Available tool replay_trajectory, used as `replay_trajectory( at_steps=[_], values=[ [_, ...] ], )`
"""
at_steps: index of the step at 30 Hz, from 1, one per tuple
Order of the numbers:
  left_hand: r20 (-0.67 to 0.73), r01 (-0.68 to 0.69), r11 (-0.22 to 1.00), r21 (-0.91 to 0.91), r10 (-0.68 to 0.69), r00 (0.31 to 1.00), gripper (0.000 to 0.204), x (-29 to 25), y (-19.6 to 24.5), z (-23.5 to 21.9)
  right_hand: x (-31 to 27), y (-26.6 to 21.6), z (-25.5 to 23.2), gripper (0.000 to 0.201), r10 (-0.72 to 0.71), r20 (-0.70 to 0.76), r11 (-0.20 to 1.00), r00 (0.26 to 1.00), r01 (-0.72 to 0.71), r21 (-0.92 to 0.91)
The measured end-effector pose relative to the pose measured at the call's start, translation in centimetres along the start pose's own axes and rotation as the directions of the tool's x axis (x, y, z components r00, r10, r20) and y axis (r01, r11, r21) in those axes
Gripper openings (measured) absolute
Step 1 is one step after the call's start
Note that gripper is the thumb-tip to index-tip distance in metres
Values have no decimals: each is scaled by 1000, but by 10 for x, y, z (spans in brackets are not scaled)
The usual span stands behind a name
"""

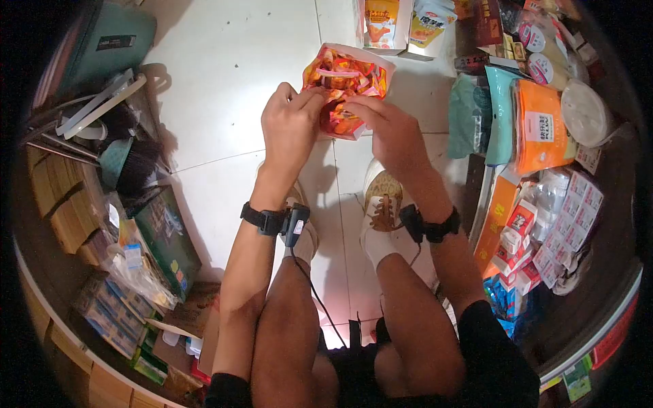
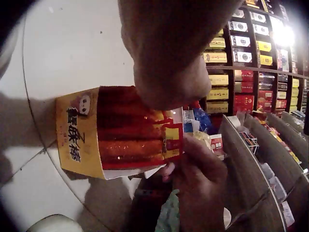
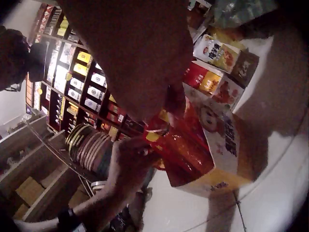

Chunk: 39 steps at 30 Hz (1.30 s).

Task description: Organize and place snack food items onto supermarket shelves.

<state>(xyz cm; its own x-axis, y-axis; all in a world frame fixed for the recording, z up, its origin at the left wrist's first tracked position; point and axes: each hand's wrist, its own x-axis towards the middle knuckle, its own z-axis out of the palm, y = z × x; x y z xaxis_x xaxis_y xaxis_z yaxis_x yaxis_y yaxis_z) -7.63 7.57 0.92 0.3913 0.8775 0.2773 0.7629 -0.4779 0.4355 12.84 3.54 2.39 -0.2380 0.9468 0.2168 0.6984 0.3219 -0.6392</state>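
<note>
An open carton (image 1: 382, 62) stands on the tiled floor, filled with red and orange snack packets (image 1: 350, 68). Its yellow printed panel (image 2: 77, 137) faces the left wrist view. Over the near left part of the carton, my left hand (image 1: 291, 122) bends its fingers and pinches a snack packet (image 3: 153, 136) at its edge. My right hand (image 1: 394, 132) comes in from the other side, thumb and forefinger pinching at the packets. The two hands' fingertips are close together, and they hide part of the carton's contents.
Two more snack cartons (image 3: 219, 87) stand beyond, to the right. Packaged goods (image 1: 541, 126) crowd the right side. A dustpan and brush (image 1: 119, 160), a green box (image 1: 166, 231) and a teal bin (image 1: 102, 44) line the left. My shoes (image 1: 384, 197) are just behind the carton.
</note>
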Motion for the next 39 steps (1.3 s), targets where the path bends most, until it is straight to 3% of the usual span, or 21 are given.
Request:
replay_trajectory(
  at_steps=[1,5,7,9,11,12,14,15,17,19,21,22,24,26,28,29,31,33,35,37,39],
  values=[
    [-19,0,1000,10,0,1000,30,0,-1,2,5,4,-4,39,-96,71,995,993,98,-18],
    [-37,18,998,54,-16,999,28,-1,-4,10,25,5,-21,36,-55,213,996,976,69,-58],
    [-52,12,1000,5,-11,999,31,-3,-6,13,35,0,-24,31,-37,380,970,924,124,-207],
    [-57,3,999,-45,-6,998,34,-7,-4,12,38,-1,-24,26,-33,380,968,924,124,-218],
    [-231,-19,989,-149,-16,973,35,-9,4,2,43,0,-22,22,-27,380,967,925,121,-226],
    [-229,-19,989,-149,-15,973,35,-9,4,4,46,0,-22,16,-35,405,954,913,152,-260],
    [-404,104,897,-430,-294,866,38,-7,3,9,45,-1,-20,11,-36,430,939,902,178,-294],
    [-403,104,896,-431,-294,866,38,-6,1,10,43,-2,-18,8,-32,413,936,910,173,-308],
    [-115,276,854,-442,-359,926,32,6,0,0,41,-5,-15,8,-34,396,931,917,173,-321],
    [-105,258,869,-422,-330,938,23,14,-3,-4,36,-10,-13,11,-1,277,966,961,72,-247],
    [14,333,848,-411,-360,933,13,22,0,-11,38,-9,-15,10,50,186,972,981,-5,-234],
    [14,332,849,-412,-358,934,13,25,1,-13,39,-8,-18,10,104,95,973,990,-81,-215],
    [-160,160,963,-217,-197,967,7,27,3,-18,45,-7,-24,14,96,18,988,995,-93,-124],
    [-210,167,941,-296,-234,949,8,27,13,-22,52,-12,-28,21,96,-61,995,994,-98,-30],
    [-256,168,913,-371,-275,927,10,28,21,-32,59,-22,-27,38,12,-211,997,977,5,81],
    [-238,93,913,-398,-201,950,11,32,24,-42,59,-25,-32,38,14,-211,997,977,3,81],
    [-221,19,905,-426,-124,967,12,40,30,-57,58,-31,-43,44,221,147,905,964,-259,337],
    [-203,-175,904,-391,100,974,16,48,35,-68,59,-29,-51,43,206,80,930,975,-220,295],
    [-250,-218,866,-449,112,962,18,56,39,-72,61,-26,-62,42,183,16,952,983,-181,248],
    [-298,-260,823,-505,116,947,20,63,47,-76,64,-23,-77,39,52,-137,943,989,-4,331],
    [-224,-64,635,-770,-175,959,22,66,56,-79,60,-25,-94,30,101,-159,953,982,-50,299]
  ],
)
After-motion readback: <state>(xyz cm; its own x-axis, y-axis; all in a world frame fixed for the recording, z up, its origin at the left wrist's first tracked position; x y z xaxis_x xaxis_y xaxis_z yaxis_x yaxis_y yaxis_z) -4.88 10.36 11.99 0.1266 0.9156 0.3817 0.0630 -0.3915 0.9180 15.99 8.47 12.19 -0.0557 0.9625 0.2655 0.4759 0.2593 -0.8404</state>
